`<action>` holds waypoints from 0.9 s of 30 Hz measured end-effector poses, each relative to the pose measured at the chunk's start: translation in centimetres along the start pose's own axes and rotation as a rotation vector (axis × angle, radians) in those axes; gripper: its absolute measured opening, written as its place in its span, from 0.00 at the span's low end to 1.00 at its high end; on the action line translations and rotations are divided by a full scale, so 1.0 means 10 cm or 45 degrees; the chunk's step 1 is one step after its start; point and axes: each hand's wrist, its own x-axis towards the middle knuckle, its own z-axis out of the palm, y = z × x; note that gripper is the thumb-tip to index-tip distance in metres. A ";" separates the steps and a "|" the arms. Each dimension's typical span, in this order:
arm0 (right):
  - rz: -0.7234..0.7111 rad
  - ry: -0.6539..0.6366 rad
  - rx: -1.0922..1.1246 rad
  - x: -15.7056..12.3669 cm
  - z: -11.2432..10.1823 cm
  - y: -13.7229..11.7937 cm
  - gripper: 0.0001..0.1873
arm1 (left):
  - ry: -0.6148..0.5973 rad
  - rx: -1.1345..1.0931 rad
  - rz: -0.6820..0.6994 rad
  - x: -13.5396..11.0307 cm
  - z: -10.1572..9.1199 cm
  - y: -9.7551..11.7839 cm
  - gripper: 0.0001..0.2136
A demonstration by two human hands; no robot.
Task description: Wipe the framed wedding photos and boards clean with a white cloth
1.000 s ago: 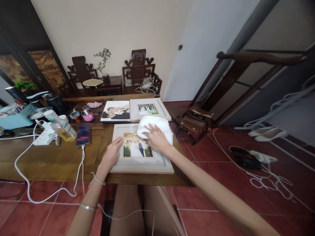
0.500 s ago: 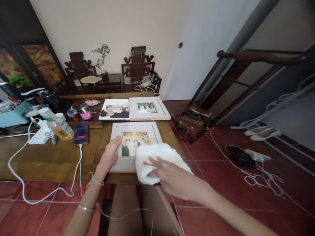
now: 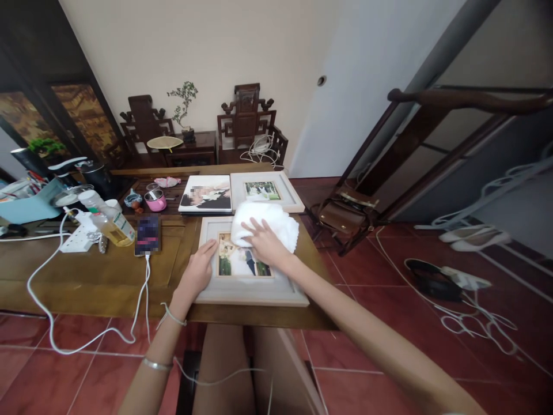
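Observation:
A light-framed picture (image 3: 254,297) lies flat near the table's front edge, with a photo (image 3: 227,265) in its pale mat. My left hand (image 3: 199,271) holds the frame by its left side, fingers resting over the border and thumb hidden. Pressed onto the upper right part of the frame is a fluffy white cloth (image 3: 283,227), under my right hand (image 3: 261,239). My right fingers are bent over the cloth and hold it. The cloth covers the frame's top right corner and reaches the lower edge of a second framed picture (image 3: 285,184) behind.
A photo panel (image 3: 205,193) lies beside the second frame. To the left are a phone (image 3: 147,235) on a white cable, a bottle of yellowish liquid (image 3: 114,227), a power strip (image 3: 80,237) and a pink cup (image 3: 155,200). A dark wooden chair (image 3: 367,178) stands right of the table (image 3: 142,288).
My right hand has pushed the cloth from the frame's lower right to its upper right, uncovering the lower corner and more of the photo. My left hand stays on the left side.

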 end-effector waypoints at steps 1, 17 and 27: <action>-0.027 -0.016 0.008 -0.05 -0.02 -0.06 0.26 | -0.003 0.016 -0.010 0.00 -0.01 0.03 0.27; -0.096 -0.163 0.324 -0.73 -0.25 -0.56 0.29 | -0.083 0.232 -0.056 -0.01 -0.07 0.21 0.25; -0.091 -0.064 0.038 0.07 -0.03 -0.37 0.26 | 0.135 -0.093 0.001 0.00 0.00 0.05 0.22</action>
